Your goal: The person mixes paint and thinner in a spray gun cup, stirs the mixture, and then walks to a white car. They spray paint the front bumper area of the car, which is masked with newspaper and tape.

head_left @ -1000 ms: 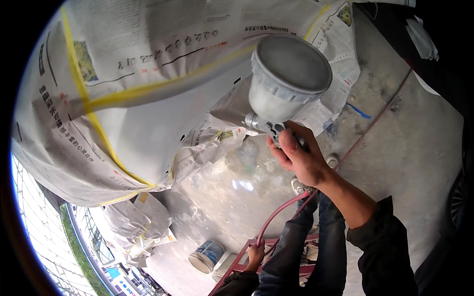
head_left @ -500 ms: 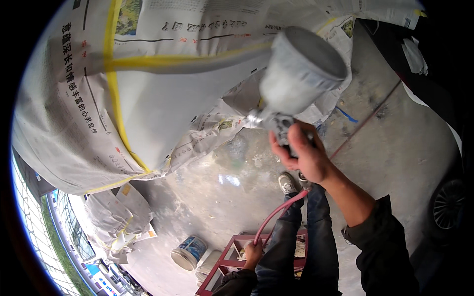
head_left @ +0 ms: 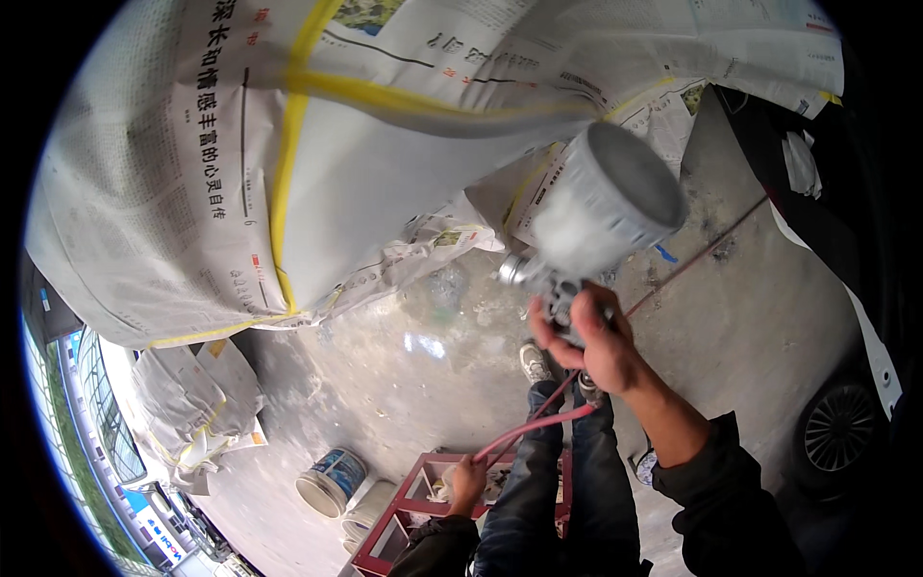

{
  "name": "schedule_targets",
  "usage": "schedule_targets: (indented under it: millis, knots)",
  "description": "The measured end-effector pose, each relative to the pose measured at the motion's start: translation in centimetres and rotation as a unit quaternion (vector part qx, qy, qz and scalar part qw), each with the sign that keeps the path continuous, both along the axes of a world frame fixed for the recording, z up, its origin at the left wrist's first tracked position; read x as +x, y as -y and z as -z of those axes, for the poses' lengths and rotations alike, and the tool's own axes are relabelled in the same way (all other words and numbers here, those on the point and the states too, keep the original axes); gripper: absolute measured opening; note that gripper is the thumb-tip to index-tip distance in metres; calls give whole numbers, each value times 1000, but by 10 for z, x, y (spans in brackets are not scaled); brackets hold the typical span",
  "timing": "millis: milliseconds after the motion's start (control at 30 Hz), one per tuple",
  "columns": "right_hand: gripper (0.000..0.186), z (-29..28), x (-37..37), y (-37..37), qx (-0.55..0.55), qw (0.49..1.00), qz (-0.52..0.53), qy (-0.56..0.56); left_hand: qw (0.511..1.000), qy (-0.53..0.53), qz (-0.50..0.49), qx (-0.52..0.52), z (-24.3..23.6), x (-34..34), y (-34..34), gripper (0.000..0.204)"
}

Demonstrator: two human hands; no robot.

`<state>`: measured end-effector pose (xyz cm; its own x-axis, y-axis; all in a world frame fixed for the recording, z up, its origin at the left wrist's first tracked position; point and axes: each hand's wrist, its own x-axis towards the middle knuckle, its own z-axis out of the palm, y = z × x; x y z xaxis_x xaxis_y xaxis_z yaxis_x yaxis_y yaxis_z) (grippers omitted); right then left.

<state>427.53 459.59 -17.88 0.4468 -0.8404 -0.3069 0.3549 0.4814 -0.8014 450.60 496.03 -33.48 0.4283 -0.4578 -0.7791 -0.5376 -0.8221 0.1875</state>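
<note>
My right hand (head_left: pixel 604 341) is closed round a metal spray gun (head_left: pixel 562 306) topped by a translucent, whitish cup (head_left: pixel 606 192), with a pink hose (head_left: pixel 534 423) at its lower end. The gun's nozzle points left toward a smooth grey panel (head_left: pixel 375 192), framed by yellow tape and masking newspaper (head_left: pixel 163 192). The cup hides part of the newspaper. Down near my legs, my left hand (head_left: pixel 468 481) grips the hose.
On the concrete floor (head_left: pixel 375 394) are a red frame cart (head_left: pixel 404 510), buckets (head_left: pixel 327 481) and a thin hose line (head_left: pixel 702 260). A dark wheel (head_left: pixel 832 438) and body panels stand at the right, a paper-covered bundle (head_left: pixel 192 409) at the left.
The view has shifted, so the wheel shows more. The spray gun in my right hand sits lower in the frame and its cup leans further right. My left hand still holds the hose.
</note>
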Motion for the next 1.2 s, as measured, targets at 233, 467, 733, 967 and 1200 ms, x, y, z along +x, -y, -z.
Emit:
schedule_targets:
  millis: [233, 467, 733, 967, 1200]
  knots:
    - [41, 19, 1, -34, 134, 990, -10, 39, 993, -48, 102, -25, -19, -28, 31, 31]
    - [40, 16, -13, -76, 152, 988, 10, 33, 958, -147, 224, -106, -8, -36, 18, 20]
    - [67, 47, -42, -111, 156, 977, 109, 93, 899, -361, 238, -75, -67, -78, 102, 29]
    - [72, 45, -69, -110, 164, 967, 153, 121, 858, -504, -34, -96, -118, -136, 181, 22]
    - [57, 52, -81, -104, 153, 958, 158, 182, 887, -432, 95, -132, -126, -159, 217, 20]
